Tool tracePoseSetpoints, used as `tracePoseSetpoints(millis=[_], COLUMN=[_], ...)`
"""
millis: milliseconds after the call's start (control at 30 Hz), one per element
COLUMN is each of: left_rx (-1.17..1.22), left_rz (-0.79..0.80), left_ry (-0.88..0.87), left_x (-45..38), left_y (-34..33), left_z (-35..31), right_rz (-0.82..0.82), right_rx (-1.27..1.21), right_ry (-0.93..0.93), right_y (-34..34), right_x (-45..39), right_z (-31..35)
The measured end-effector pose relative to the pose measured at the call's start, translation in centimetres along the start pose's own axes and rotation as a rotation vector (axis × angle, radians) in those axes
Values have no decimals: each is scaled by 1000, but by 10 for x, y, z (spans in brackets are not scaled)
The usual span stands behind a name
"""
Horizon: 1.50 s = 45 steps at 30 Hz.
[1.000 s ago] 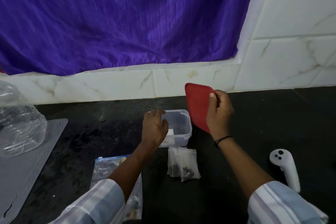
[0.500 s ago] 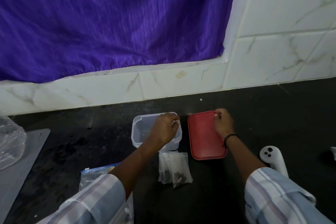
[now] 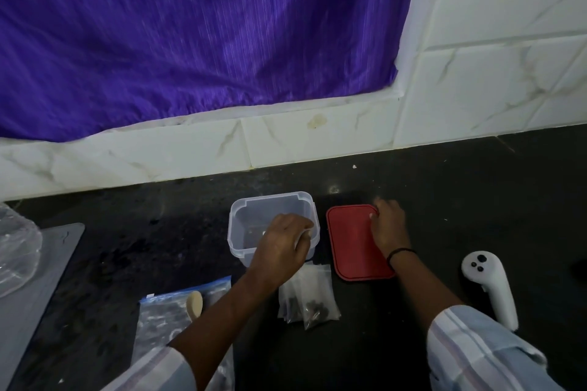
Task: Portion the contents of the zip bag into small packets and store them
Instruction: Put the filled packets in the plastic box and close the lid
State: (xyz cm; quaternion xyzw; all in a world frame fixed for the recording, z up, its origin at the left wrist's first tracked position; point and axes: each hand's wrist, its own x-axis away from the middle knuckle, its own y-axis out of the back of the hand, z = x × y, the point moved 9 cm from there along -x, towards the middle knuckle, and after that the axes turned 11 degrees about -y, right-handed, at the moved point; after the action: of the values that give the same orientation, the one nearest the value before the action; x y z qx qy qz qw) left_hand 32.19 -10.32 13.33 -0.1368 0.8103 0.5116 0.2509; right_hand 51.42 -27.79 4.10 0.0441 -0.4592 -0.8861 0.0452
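A clear plastic container (image 3: 247, 222) stands open on the dark counter. My left hand (image 3: 282, 251) grips its near right rim, fingers curled over the wall. To its right the red lid (image 3: 352, 251) lies flat on the counter. My right hand (image 3: 389, 227) sits at the lid's far right corner, thumb on top and fingers curled past the edge. Several small clear packets (image 3: 309, 300) with dark contents lie in a pile just in front of the container. The zip bag (image 3: 162, 320) with a blue seal lies at the near left, partly under my left forearm.
A pale wooden spoon (image 3: 195, 303) lies on the zip bag. A white controller (image 3: 490, 290) rests at the right. A grey mat (image 3: 35, 301) and crumpled clear plastic (image 3: 16, 251) sit at the left. A tiled wall (image 3: 317, 140) and purple cloth (image 3: 190, 35) close the back.
My right hand brought the red lid down from the air and laid it flat to the right of the container. My left hand shifted to the container's near right rim.
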Motion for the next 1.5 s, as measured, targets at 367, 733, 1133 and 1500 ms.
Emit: tracePoseSetpoints(millis=[367,733,1133,1500], left_rx=[42,71,119,174], left_rz=[63,-30,-42,100], left_ry=[82,521,689,759], left_x=[65,115,118,119], left_y=[-9,-8,-13,-33], left_z=[-5,24,24,30], right_rz=[263,249,305,300], right_rx=[-97,128,-115,-192], right_ry=[148,0,-157,-188], right_y=[-40,-40,-47,-50], right_x=[160,164,162,167], right_z=[34,34,22,21])
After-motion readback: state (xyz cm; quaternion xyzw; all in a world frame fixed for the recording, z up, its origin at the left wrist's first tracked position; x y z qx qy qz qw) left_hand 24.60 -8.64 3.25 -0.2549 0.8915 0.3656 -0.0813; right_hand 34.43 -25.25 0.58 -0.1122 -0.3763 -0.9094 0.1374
